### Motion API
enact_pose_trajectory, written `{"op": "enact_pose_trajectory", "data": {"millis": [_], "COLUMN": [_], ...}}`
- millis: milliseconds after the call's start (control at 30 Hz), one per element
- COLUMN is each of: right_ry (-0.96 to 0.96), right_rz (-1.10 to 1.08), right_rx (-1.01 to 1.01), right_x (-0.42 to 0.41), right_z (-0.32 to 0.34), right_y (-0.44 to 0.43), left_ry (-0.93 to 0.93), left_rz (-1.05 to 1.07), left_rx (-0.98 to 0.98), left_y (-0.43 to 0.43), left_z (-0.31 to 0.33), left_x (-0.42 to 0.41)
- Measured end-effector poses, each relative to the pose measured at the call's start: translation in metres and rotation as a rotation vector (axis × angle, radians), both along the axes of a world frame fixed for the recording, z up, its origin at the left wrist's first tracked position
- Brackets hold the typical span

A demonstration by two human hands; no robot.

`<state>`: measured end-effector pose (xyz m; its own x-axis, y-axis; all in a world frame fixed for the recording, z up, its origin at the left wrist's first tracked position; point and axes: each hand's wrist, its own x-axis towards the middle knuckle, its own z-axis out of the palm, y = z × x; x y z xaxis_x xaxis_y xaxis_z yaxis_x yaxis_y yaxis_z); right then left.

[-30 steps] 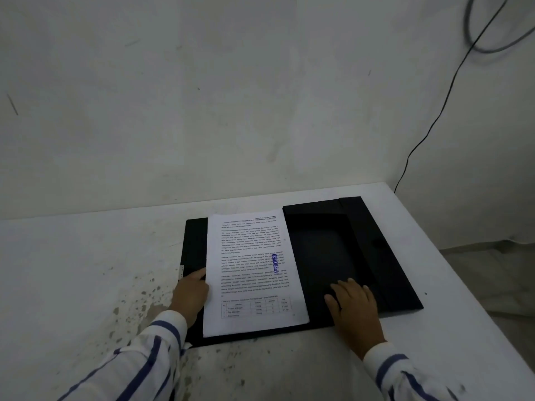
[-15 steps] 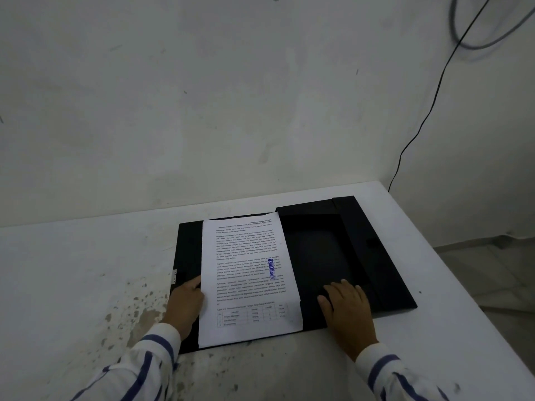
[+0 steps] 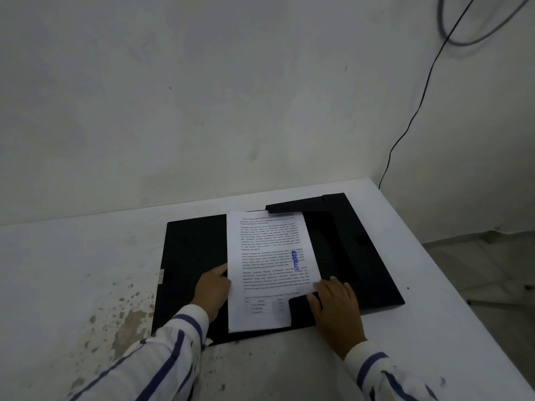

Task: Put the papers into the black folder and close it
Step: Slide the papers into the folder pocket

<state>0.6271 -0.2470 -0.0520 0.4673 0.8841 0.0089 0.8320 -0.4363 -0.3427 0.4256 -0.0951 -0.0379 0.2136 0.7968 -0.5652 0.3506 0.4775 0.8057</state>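
Note:
The black folder [image 3: 194, 247] lies open on the white table [image 3: 72, 270]. A stack of printed papers [image 3: 269, 256] with a blue stamp lies across its middle, reaching over the right half. My left hand [image 3: 212, 290] grips the papers' left edge, thumb on top. My right hand [image 3: 337, 308] holds the folder's bottom flap [image 3: 298, 309], which covers the papers' lower right corner. The top flap [image 3: 295, 208] is folded in at the papers' upper edge, and the side flap [image 3: 362, 241] lies open to the right.
The table's right edge [image 3: 451, 285] runs close beside the folder, with floor beyond it. A black cable [image 3: 405, 134] hangs down the wall to the back right corner. Brown stains [image 3: 124, 322] mark the table left of my left arm.
The papers have slid to the right across the folder, and their lower right corner now sits under the bottom flap. My right hand has moved onto that flap.

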Motion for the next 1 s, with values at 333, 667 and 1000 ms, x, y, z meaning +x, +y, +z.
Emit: {"op": "enact_pose_trajectory", "data": {"millis": [333,667,1000], "right_ry": [-0.026,-0.048,-0.032], "right_rz": [-0.119,-0.239,-0.262], "right_rx": [0.086,0.005,0.026], "right_x": [0.052,0.08,0.077], "right_z": [0.006,0.005,0.008], "right_y": [-0.01,-0.015,-0.014], "left_ry": [0.013,0.09,0.089], "left_rz": [-0.122,-0.194,-0.142], "left_rx": [-0.006,0.036,0.022], "left_y": [-0.016,-0.028,-0.031], "left_z": [0.003,0.007,0.0], "left_x": [0.068,0.115,0.126]}}
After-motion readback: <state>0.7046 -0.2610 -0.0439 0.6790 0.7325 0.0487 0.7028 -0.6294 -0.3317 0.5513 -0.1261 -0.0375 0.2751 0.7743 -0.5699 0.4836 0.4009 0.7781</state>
